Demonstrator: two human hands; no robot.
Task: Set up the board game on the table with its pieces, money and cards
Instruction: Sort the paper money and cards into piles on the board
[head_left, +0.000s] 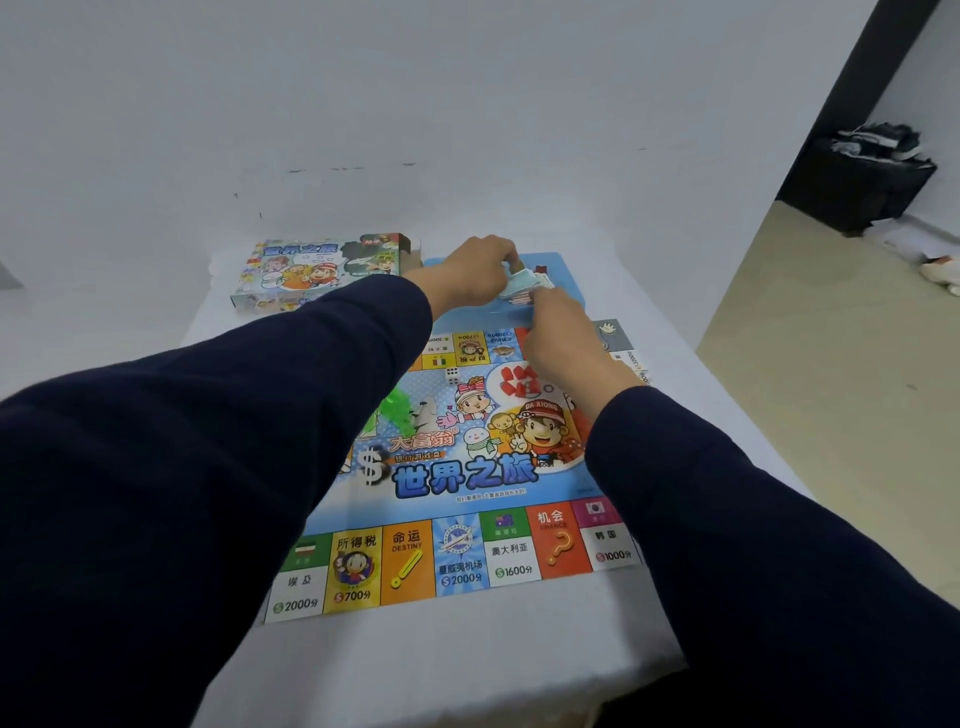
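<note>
At the upper middle, tray: a blue tray (566, 270) lies just past the far edge of the board (457, 467); it holds paper money (519, 285), partly hidden.
Box: one game box (317, 270) at upper left, beside the tray.
Left hand (470, 270): fingers curled over the money — grasping it.
Right hand (561, 332): curled at the stack's near edge; exact grasp I cannot tell.
Board: one die (451, 375), green pieces (392, 410) — number unclear.
Table (467, 660): white, bare strip at near edge.

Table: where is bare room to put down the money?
Free: table strip between board and near edge; strip right of board. Crowded: far end, where both hands work at the blue tray beside the box.
</note>
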